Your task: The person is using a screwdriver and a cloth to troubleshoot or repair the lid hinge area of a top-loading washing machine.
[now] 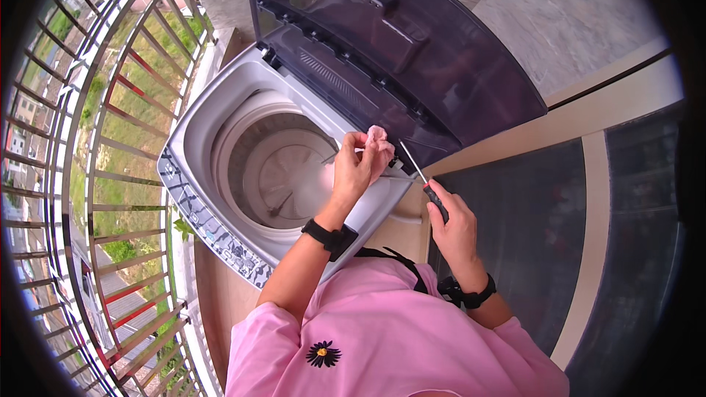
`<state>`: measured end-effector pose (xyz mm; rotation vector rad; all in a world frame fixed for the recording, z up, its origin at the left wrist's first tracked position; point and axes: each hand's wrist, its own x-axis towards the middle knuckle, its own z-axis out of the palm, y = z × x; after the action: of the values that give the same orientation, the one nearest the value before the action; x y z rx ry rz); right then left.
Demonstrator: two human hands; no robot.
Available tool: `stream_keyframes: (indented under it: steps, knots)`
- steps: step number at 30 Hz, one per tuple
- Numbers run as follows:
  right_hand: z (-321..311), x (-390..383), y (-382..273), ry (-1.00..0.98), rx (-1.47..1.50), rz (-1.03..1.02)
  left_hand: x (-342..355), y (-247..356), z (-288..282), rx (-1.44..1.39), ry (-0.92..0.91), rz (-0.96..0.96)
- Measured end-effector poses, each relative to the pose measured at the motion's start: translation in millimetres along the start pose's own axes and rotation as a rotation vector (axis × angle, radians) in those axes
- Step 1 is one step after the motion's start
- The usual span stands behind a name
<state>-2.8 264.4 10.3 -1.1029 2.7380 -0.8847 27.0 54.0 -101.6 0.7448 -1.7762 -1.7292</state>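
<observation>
My left hand (354, 167) is closed on a crumpled pink cloth (380, 148), at the back right corner of a top-loading washing machine (346, 114). The cloth lies against the machine's rim near the lid hinge. In my right hand (456, 229) is a screwdriver (437, 203) with a black and red handle, its thin metal shaft slanting up and left toward the hinge end beside the cloth. Whether its tip touches the machine cannot be made out. The dark see-through lid (456, 51) stands raised behind both hands. Left of my left hand the round drum (272, 169) lies uncovered.
A metal balcony railing (110, 169) curves along the left, with grass and buildings beyond. The patterned control panel (213, 231) runs along the machine's front left edge. On the right stand dark glass door panels (515, 235) in a beige frame. A marble-look wall (581, 22) rises behind.
</observation>
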Motion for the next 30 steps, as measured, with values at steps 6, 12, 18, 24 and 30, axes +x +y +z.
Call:
stream_keyframes:
  steps: [6, 12, 18, 24, 30]
  knots:
    - [4.4, -5.8, -11.3, 0.007, 0.108, -0.01, -4.1, 2.5, -6.3, -0.158, -0.014, 0.062]
    - [20.2, -7.0, -25.5, 0.023, 0.058, 0.076, -11.6, 8.8, -10.8, -0.215, -0.195, 0.019]
    - [20.2, -14.6, -34.6, 0.152, -0.184, 0.059, -22.9, 1.6, 7.0, 0.179, -0.141, 0.082]
    - [6.9, 8.2, -58.6, 0.033, -0.399, 0.018, -9.3, -9.2, 8.9, 0.276, -0.214, 0.022]
    - [13.6, 43.3, -90.7, -0.152, -0.557, 0.1, 1.4, -31.8, 5.1, 0.237, -0.218, -0.033]
